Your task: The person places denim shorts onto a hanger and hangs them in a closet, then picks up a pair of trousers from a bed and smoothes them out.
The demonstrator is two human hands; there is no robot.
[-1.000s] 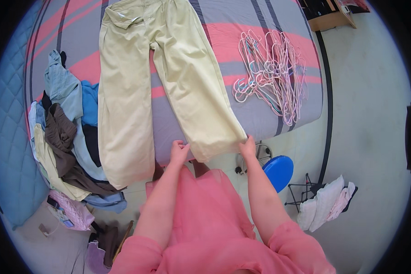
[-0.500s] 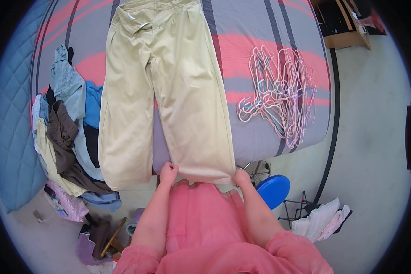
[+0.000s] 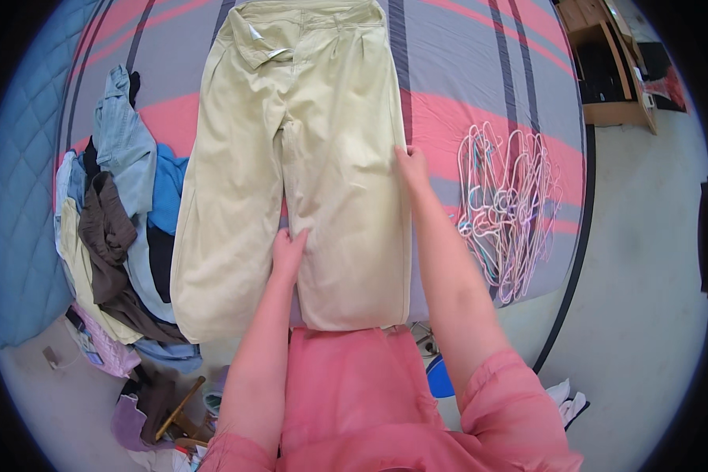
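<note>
Pinching the inner seam of one leg of the pale khaki trousers point(image 3: 346, 189), the left hand point(image 3: 288, 252) sits with its thumb on the smooth, matte cloth and its fingers curled at the edge. The right hand point(image 3: 411, 167) is farther up the same leg, grasping or pressing its long outer edge; how firmly, I cannot tell. The trousers lie flat on the bed, waistband away from the person, wide tube-shaped legs running back toward the body, with soft creases around the crotch, small pleats below the waist and the fly folded open. Under them spreads a bedsheet point(image 3: 472, 59) of thin grey fabric, banded in coral pink and dark stripes. To the right, just beyond the right forearm, a tangle of slender hangers point(image 3: 519, 212), white, pink and teal, makes loose loops and hooks. To the left slumps a rumpled heap of clothes: a brown garment point(image 3: 106, 220) with a gathered, ribbed-looking top, faded light-blue denim point(image 3: 126, 153) and a bright blue piece point(image 3: 169, 185). Farther left hangs a padded blue cover point(image 3: 20, 197) stitched in diamonds. Below the bed's near edge shows a smooth, rounded blue seat point(image 3: 440, 377); a boxy wooden cabinet point(image 3: 617, 114) stands at the far right.
</note>
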